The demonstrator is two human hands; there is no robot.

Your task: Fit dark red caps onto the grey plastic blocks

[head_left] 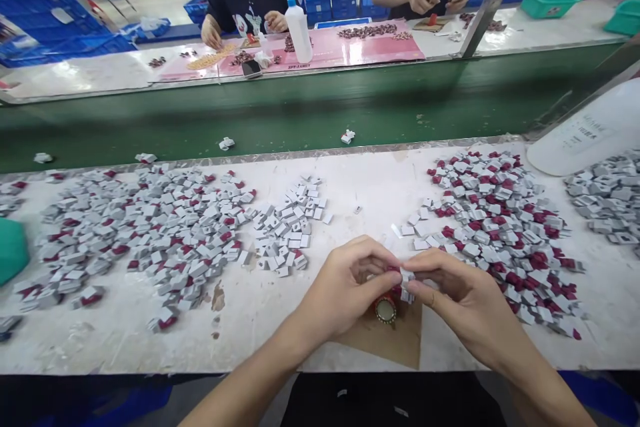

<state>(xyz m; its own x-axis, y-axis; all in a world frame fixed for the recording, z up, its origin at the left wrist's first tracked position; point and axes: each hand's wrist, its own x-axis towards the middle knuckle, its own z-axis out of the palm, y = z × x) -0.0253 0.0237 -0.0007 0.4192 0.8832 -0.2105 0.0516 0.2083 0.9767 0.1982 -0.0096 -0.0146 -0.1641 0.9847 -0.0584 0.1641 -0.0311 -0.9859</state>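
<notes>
My left hand (pixel 353 290) and my right hand (pixel 457 290) meet over a piece of brown cardboard (pixel 400 350) at the table's front. Between their fingertips is a small grey and dark-red plastic piece (pixel 408 285), its red side towards my left hand. Fingers cover much of it. Just below, a round metal bottle cap (pixel 385 310) with a crimped rim sits on something red, mostly hidden by my left hand. Right of my hands lies a heap of grey and dark-red pieces (pixel 500 213). A small group of mostly grey pieces (pixel 287 227) lies to the left.
A wide heap of similar pieces (pixel 150 227) covers the table's left. At the far right stand a large white bottle (pixel 590 130) and more grey pieces (pixel 610 200). Beyond the green strip (pixel 300 110), two people work at another bench with a squeeze bottle (pixel 299 33).
</notes>
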